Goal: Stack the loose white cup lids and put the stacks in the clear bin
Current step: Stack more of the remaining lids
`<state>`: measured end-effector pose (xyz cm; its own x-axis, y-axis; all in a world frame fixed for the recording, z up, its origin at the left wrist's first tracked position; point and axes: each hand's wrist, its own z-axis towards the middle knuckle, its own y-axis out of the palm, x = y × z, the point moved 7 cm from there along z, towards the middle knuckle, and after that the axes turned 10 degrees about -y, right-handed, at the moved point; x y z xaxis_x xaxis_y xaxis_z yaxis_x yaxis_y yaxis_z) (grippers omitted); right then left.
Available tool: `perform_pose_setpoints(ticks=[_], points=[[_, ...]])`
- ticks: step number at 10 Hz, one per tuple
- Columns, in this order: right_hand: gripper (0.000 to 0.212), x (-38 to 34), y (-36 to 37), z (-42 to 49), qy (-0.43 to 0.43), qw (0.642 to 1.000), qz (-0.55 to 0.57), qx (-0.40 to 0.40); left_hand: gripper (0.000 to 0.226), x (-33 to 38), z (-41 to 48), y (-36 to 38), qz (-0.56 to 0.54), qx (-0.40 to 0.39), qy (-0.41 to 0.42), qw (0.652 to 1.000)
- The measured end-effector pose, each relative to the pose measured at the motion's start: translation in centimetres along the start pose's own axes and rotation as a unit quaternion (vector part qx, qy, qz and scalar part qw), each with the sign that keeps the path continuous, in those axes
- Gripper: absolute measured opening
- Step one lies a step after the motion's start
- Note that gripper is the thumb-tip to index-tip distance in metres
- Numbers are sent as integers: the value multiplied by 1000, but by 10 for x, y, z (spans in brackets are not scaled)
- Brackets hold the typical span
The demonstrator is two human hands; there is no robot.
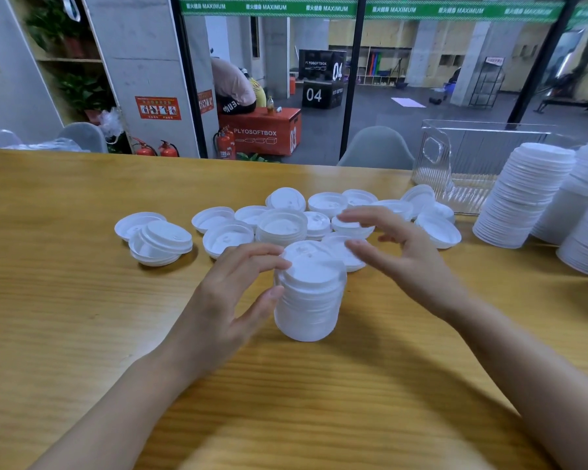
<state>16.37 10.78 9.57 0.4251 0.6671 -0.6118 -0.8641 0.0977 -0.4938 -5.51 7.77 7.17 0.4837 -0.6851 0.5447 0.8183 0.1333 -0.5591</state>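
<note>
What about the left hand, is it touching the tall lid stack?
Touching. The head view shows the left hand with its thumb against the side of the tall lid stack and a fingertip on its top rim.

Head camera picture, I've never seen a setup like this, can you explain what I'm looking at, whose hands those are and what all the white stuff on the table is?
There is no machine here. A person wears one camera on the head, looking forward and down, so the two arms coming in from the bottom are their own. On the wooden table lie loose white cup lids, some upside down. In front of them stands a short stack of lids. The left hand rests against its side, with fingertips at the top rim. The right hand hangs open over the loose lids and holds nothing. At the far right, taller lid stacks stand in front of a clear bin.
</note>
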Motion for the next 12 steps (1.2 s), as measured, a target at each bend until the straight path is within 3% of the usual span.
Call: perform_pose_setpoints(ticks=[1, 2, 3, 4, 5, 6, 7, 8, 9, 10, 12], points=[[27, 33, -14, -4, 20, 994, -102, 33, 25, 0, 0, 0, 0, -1, -2, 1000], [27, 63, -6, -12, 33, 971, -236, -29, 25, 0, 0, 1, 1, 0, 0, 1000], [29, 77, 5, -14, 41, 949, -300, -86, 26, 0, 0, 1, 2, 0, 0, 1000], [17, 78, 8, -12, 33, 939, -331, -90, 25, -1, 1, 1, 3, -2, -3, 1000], [5, 71, 3, -9, 32, 963, -264, -54, 25, -1, 1, 1, 4, -2, -3, 1000], [13, 63, -11, -6, 93, 995, 3, 37, 25, -1, 0, 1, 1, -1, -3, 1000], [14, 72, -21, -11, 191, 964, 149, 105, 25, 0, 1, 1, 1, 0, -2, 1000], [13, 91, -30, -20, 239, 966, 37, 91, 25, 0, 1, 1, 1, -2, 1, 1000], [11, 98, -35, -22, 218, 971, -81, 57, 25, -1, 1, 1, 1, 0, 0, 1000], [15, 95, -33, -20, 187, 977, -97, 22, 25, -1, 1, 1, 1, 1, 3, 1000], [43, 93, -13, -25, 159, 967, -135, -146, 25, 0, 1, 1, 0, -1, 4, 1000]])
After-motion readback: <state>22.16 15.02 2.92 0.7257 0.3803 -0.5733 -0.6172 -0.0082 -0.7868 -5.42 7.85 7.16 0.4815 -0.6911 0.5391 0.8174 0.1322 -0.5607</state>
